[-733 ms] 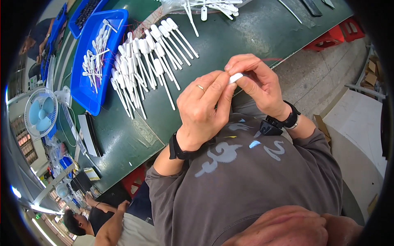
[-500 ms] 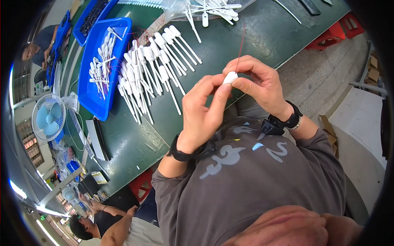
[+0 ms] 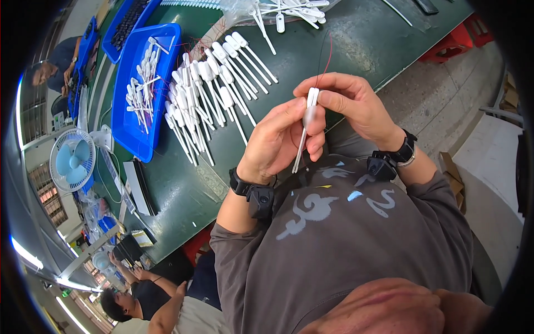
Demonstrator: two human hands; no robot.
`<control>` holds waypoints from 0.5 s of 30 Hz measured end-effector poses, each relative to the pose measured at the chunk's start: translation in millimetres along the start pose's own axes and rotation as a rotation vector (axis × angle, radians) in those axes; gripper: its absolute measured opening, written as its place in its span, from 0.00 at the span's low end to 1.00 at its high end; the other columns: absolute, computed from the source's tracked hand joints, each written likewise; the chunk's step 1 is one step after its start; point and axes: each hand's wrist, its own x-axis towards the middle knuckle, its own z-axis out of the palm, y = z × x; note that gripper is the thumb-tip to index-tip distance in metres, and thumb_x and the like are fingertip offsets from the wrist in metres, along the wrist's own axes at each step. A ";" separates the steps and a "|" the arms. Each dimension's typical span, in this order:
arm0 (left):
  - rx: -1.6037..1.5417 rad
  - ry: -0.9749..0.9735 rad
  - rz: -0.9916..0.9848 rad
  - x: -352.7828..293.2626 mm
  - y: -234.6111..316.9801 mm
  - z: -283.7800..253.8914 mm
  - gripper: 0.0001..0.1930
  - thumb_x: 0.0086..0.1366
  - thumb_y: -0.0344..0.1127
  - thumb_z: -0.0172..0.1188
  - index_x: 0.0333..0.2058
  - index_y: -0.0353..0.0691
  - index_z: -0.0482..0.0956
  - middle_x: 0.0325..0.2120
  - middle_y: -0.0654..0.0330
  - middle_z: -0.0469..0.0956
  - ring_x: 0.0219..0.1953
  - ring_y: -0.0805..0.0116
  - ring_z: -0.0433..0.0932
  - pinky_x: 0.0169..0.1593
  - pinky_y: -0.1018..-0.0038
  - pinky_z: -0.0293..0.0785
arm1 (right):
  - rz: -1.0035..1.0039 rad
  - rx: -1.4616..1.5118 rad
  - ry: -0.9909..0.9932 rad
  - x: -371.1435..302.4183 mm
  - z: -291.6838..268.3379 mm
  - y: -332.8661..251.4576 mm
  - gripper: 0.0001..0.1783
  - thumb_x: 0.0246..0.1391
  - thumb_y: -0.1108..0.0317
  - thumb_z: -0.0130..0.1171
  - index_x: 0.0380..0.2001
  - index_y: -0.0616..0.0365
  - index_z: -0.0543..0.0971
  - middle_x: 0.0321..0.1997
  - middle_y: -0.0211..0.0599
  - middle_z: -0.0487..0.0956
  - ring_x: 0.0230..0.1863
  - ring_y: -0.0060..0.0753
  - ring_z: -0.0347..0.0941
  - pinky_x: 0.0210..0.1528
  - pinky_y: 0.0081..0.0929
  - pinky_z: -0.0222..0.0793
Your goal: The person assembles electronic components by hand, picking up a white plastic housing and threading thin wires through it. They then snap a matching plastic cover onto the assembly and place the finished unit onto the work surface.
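Between my two hands I hold a white long-stemmed plastic piece (image 3: 312, 99), its wide end up and its thin stem slanting down toward my shirt. A lengthwise line runs down its wide end, like a seam between two halves. My left hand (image 3: 272, 142) grips it from the left with thumb and curled fingers. On its right side, near the top, my right hand (image 3: 359, 107) pinches it between thumb and forefinger. Thin red and black wires (image 3: 330, 50) rise from the top end. Many similar white pieces (image 3: 208, 83) lie in a loose row on the green table.
A blue tray (image 3: 118, 119) holds smaller white pieces, with another blue bin (image 3: 105, 42) of dark parts behind it. A clear plastic bag (image 3: 236, 14) with white pieces lies at the far edge. A fan (image 3: 72, 160), red stools (image 3: 445, 47) and co-workers are around the table (image 3: 183, 189).
The white piece has turned so its long stem now shows, pointing down. My left hand has rolled its fingers around it, and the wires have swung.
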 end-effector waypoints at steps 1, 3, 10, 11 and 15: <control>0.023 0.013 -0.018 0.6 1.6 -0.2 0.18 0.77 0.44 0.47 0.47 0.32 0.75 0.32 0.61 0.77 0.31 0.71 0.77 0.37 0.75 0.76 | 0.025 0.007 -0.017 0.5 -1.8 0.1 0.14 0.68 0.68 0.54 0.51 0.63 0.81 0.50 0.35 0.82 0.49 0.23 0.76 0.56 0.26 0.72; 0.041 0.028 -0.030 0.6 1.9 2.5 0.18 0.77 0.44 0.47 0.48 0.32 0.75 0.32 0.61 0.77 0.31 0.70 0.77 0.37 0.75 0.76 | 0.022 0.013 -0.002 -1.0 -3.9 2.6 0.14 0.68 0.68 0.55 0.51 0.63 0.81 0.50 0.35 0.82 0.50 0.24 0.77 0.56 0.26 0.72; 0.849 0.374 0.225 -1.1 -6.0 16.3 0.13 0.74 0.36 0.53 0.51 0.34 0.77 0.32 0.58 0.80 0.28 0.69 0.78 0.35 0.75 0.77 | -0.072 -0.017 0.113 -4.2 -8.9 16.5 0.15 0.67 0.67 0.56 0.52 0.63 0.79 0.51 0.37 0.81 0.52 0.27 0.77 0.58 0.28 0.72; 0.844 0.379 0.228 -1.8 -6.5 15.6 0.13 0.74 0.36 0.53 0.51 0.34 0.77 0.32 0.58 0.80 0.28 0.69 0.78 0.35 0.75 0.77 | -0.058 0.003 0.112 -4.3 -9.1 16.9 0.15 0.67 0.67 0.56 0.53 0.63 0.79 0.52 0.38 0.81 0.52 0.28 0.77 0.58 0.29 0.72; 1.369 0.465 0.365 -3.9 -5.3 12.1 0.10 0.69 0.31 0.59 0.47 0.38 0.80 0.28 0.56 0.80 0.28 0.64 0.79 0.33 0.72 0.75 | 0.021 0.030 0.105 -6.5 -13.9 16.9 0.16 0.68 0.68 0.55 0.54 0.64 0.77 0.53 0.38 0.81 0.53 0.29 0.77 0.60 0.30 0.72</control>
